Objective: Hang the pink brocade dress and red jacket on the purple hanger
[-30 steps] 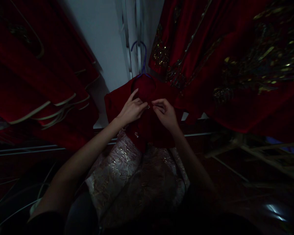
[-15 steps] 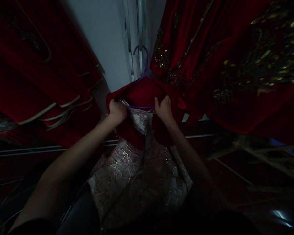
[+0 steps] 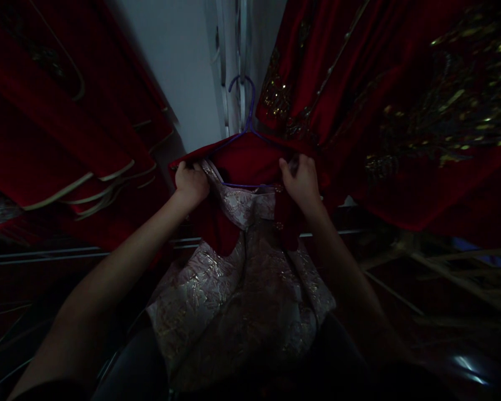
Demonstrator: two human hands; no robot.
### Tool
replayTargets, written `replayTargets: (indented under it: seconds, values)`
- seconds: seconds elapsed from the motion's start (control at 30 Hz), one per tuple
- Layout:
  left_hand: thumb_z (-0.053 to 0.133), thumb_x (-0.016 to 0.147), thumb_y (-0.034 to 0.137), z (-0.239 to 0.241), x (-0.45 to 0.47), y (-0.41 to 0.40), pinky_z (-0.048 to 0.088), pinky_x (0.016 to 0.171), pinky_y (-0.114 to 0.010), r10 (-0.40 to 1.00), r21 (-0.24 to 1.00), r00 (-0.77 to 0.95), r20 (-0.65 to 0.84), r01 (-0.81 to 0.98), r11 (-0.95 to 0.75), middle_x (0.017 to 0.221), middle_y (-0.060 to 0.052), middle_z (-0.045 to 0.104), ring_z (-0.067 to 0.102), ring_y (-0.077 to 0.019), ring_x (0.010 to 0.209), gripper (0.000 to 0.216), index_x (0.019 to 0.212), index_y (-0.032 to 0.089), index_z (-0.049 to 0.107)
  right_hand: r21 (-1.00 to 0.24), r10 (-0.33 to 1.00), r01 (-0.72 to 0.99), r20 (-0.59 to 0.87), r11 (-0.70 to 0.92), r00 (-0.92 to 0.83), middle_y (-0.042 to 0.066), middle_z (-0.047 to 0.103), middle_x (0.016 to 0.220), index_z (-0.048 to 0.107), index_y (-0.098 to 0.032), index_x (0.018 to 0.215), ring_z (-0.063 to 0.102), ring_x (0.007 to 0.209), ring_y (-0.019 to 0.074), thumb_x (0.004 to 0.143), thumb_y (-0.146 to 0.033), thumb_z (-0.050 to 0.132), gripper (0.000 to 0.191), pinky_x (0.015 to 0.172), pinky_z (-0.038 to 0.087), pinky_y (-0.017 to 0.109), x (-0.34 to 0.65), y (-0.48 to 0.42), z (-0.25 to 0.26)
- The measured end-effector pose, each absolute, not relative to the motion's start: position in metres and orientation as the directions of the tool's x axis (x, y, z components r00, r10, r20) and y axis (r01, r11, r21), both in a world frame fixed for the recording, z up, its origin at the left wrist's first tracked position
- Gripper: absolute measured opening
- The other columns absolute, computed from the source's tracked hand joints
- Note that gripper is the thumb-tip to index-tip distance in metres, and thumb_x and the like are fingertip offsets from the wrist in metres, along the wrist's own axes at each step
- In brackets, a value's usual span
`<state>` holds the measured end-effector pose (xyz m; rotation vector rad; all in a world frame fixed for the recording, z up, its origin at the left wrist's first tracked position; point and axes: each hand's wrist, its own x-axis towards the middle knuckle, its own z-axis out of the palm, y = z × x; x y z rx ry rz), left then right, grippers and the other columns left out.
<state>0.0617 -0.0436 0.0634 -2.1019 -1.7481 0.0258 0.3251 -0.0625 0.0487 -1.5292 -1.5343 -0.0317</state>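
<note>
A small dark red jacket (image 3: 246, 161) hangs on a purple hanger (image 3: 249, 114) over a pale pink dress with gold pattern (image 3: 237, 289). My left hand (image 3: 191, 184) is closed on the jacket's left front edge. My right hand (image 3: 301, 181) is closed on the right front edge. The two edges are held apart, so the dress top shows between them. The scene is dim.
Red garments with pale trim (image 3: 67, 145) hang at the left. A red garment with gold embroidery (image 3: 401, 100) hangs at the right. A white wall (image 3: 183, 67) and a metal rail (image 3: 229, 67) lie behind the hanger. Thin poles (image 3: 442, 267) cross at the lower right.
One second ago both hands pinched at the jacket's closed front. Then they took its edges and drew them apart; the opening is wider now and the dress shows.
</note>
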Motion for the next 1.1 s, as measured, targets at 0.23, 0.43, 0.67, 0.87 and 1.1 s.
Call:
replayTargets:
  seconds: [0.23,0.43,0.67,0.87,1.1]
  values:
    - [0.045,0.078,0.025,0.055,0.058,-0.032,0.029,0.094,-0.048,0.897,-0.159,0.235,0.375,0.969,-0.187,0.092,-0.021,0.066,0.062,-0.0332,0.096,0.039,0.109,0.003,0.054,-0.484,0.765,0.861,0.611,0.159,0.203,0.018,0.058,0.098,0.057,-0.014,0.107,0.055,0.105,0.0314,0.093,-0.054,0.034,0.048,0.091,0.044,0.049,0.333,-0.059,0.061]
    - [0.043,0.079,0.021,0.049,0.058,-0.033,0.029,0.095,-0.047,0.851,-0.119,0.274,0.448,0.962,-0.247,0.088,-0.019,0.066,0.061,-0.0313,0.094,0.034,0.107,0.006,0.055,-0.43,0.823,0.902,0.519,0.02,0.229,0.022,0.061,0.095,0.06,-0.008,0.103,0.059,0.1,0.0335,0.095,-0.035,0.03,0.04,0.09,0.044,0.05,0.365,-0.049,0.068]
    - [0.041,0.079,0.018,0.042,0.061,-0.038,0.028,0.097,-0.048,0.81,-0.098,0.325,0.487,0.943,-0.319,0.087,-0.016,0.064,0.059,-0.0308,0.098,0.032,0.106,0.008,0.056,-0.333,0.886,0.942,0.421,-0.048,0.194,0.026,0.052,0.114,0.048,-0.005,0.124,0.048,0.114,0.038,0.083,-0.025,0.047,0.045,0.096,0.036,0.056,0.393,-0.035,0.049]
    - [0.042,0.079,0.015,0.05,0.064,-0.045,0.029,0.097,-0.047,0.873,-0.061,0.263,0.411,0.963,-0.261,0.094,-0.02,0.062,0.056,-0.0323,0.103,0.028,0.1,0.006,0.057,-0.288,0.879,0.956,0.443,-0.045,0.175,0.024,0.044,0.122,0.041,-0.012,0.133,0.041,0.119,0.0368,0.08,-0.021,0.051,0.055,0.094,0.037,0.054,0.389,-0.023,0.044]
    - [0.045,0.078,0.018,0.052,0.055,-0.045,0.032,0.096,-0.046,0.826,-0.16,0.344,0.447,0.939,-0.304,0.093,-0.017,0.064,0.058,-0.0312,0.102,0.028,0.101,0.01,0.058,-0.315,0.843,0.945,0.484,-0.084,0.236,0.027,0.048,0.119,0.05,-0.006,0.117,0.046,0.115,0.0365,0.086,-0.033,0.05,0.041,0.09,0.041,0.052,0.382,-0.009,0.051]
